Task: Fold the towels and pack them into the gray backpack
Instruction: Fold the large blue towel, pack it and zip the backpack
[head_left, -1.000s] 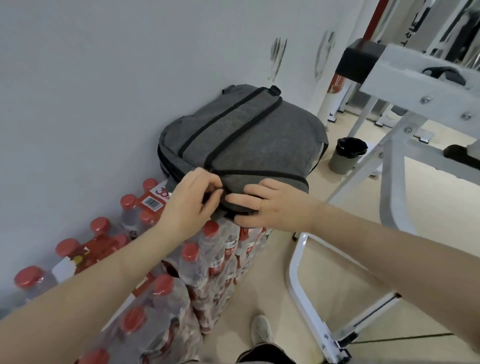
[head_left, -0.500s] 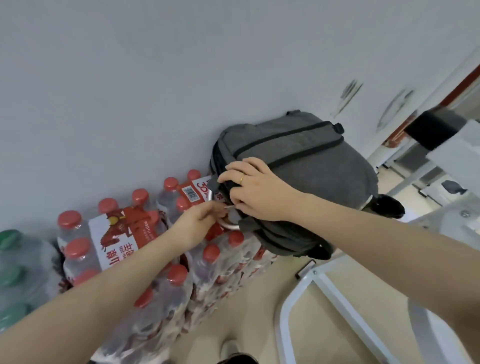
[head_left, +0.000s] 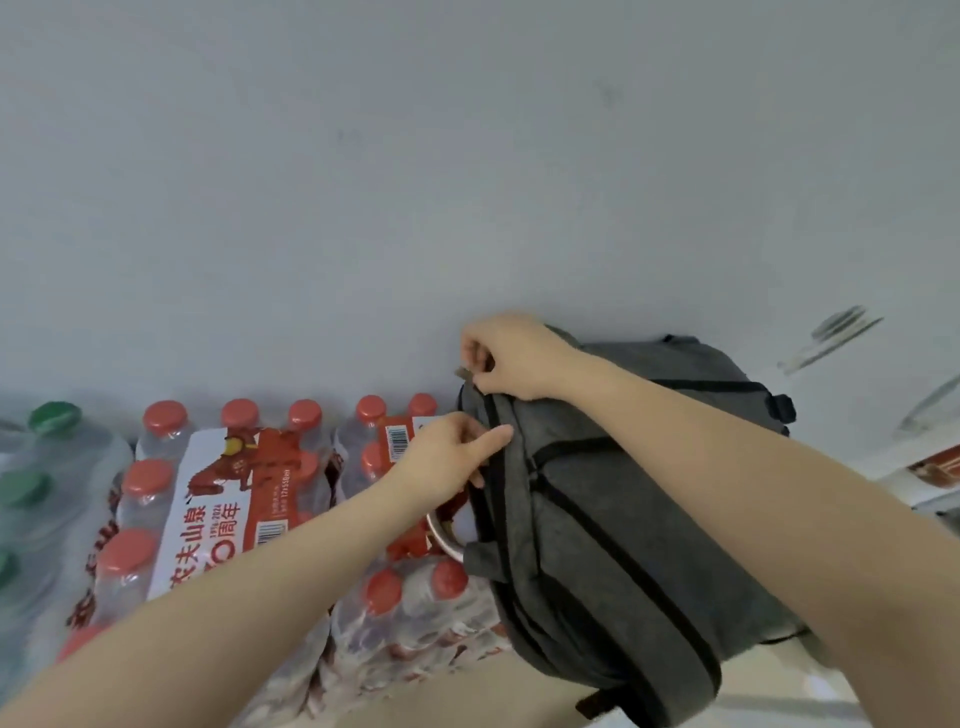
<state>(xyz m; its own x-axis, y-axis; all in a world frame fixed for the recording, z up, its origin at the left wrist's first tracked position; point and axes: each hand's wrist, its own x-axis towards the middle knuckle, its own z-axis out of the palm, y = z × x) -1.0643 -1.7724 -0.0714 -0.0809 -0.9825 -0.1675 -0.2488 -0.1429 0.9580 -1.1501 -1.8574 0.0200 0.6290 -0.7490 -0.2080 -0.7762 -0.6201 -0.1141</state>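
While the gray backpack lies on shrink-wrapped packs of water bottles against the wall, the right hand pinches a zipper pull at its upper corner and the left hand grips the edge beside the seam. No towels show. This looks like zipper work; next, one steady pull along the track, fabric held taut.

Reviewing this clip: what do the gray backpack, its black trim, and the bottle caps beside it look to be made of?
Gray backpack: apparently woven fabric, matte and heathered, possibly polyester or canvas; it creases softly. Black trim: looks like flat webbing or zipper tape, dull finish. Red bottle caps: likely plastic, smooth with a slight sheen; the bottles look like clear plastic under glossy shrink-wrap.
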